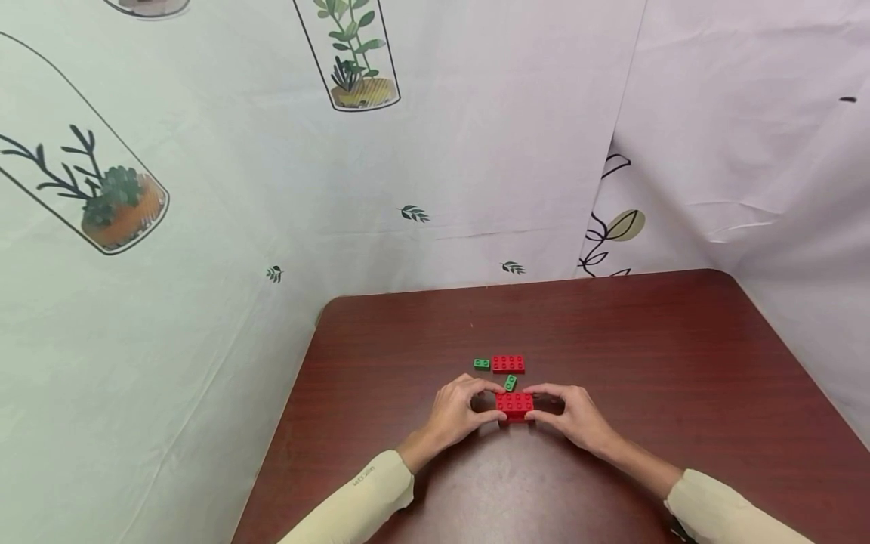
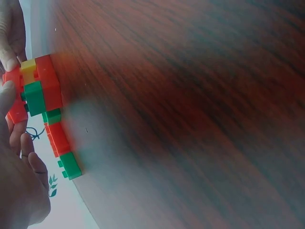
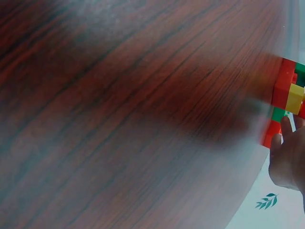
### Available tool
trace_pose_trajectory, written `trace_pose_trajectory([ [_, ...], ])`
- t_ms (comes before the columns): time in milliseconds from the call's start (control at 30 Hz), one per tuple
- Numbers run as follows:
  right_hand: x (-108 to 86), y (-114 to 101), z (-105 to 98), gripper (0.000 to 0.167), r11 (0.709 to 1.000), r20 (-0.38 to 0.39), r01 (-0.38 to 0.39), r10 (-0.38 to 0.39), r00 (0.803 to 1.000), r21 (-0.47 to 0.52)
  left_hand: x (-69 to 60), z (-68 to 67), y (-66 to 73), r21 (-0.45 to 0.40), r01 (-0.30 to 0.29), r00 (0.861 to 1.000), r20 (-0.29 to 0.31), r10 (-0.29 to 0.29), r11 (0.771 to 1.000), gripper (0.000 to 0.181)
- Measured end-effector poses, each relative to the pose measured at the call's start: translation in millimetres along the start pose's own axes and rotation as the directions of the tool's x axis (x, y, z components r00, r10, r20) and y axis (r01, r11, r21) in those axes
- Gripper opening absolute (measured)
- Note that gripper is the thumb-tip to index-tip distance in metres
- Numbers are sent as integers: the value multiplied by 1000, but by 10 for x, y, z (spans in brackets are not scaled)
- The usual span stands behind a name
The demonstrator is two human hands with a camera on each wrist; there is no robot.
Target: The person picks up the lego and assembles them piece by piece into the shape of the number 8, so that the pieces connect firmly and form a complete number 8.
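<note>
Both hands pinch a red eight-stud building brick [image 1: 514,401] by its ends, the left hand [image 1: 454,409] at one side and the right hand [image 1: 579,415] at the other. Under it, the left wrist view shows a green brick [image 2: 35,98] and a yellow brick [image 2: 28,72] side by side on a lower red brick [image 2: 50,82]. Green studs show below the held brick, so a small gap is left at that end. From the right wrist view, the yellow brick [image 3: 295,98] stands at the right hand's end, where its contact with the held brick is cut off.
Just behind the stack lies a small green brick [image 1: 510,383]. Farther back are a loose red brick [image 1: 508,364] and another green brick [image 1: 482,364], side by side. All rest on a dark reddish-brown table [image 1: 612,332], with a printed cloth [image 1: 476,151] hanging behind.
</note>
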State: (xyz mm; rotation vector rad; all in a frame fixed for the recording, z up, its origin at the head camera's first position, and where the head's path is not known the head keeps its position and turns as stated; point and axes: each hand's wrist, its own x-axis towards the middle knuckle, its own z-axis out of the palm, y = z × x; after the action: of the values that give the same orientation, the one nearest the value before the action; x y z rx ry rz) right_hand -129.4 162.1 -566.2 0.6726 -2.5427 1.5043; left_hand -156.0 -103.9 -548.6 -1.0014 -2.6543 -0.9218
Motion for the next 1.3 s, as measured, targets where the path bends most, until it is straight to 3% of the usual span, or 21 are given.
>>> trace_pose_trajectory([
  [700,-13,26,6,30,1000,-11,22,-22,1000,14,-9,18,-35,1,-33,999,12,33,999,41],
  [900,-13,20,12,31,999,-21,36,-36,999,27,-38,23,-64,-13,-53,998,-15,53,998,42],
  [1300,-12,46,17,35,998,30,6,-8,1000,67,-80,44,-44,-13,-21,999,-45,21,1000,36],
])
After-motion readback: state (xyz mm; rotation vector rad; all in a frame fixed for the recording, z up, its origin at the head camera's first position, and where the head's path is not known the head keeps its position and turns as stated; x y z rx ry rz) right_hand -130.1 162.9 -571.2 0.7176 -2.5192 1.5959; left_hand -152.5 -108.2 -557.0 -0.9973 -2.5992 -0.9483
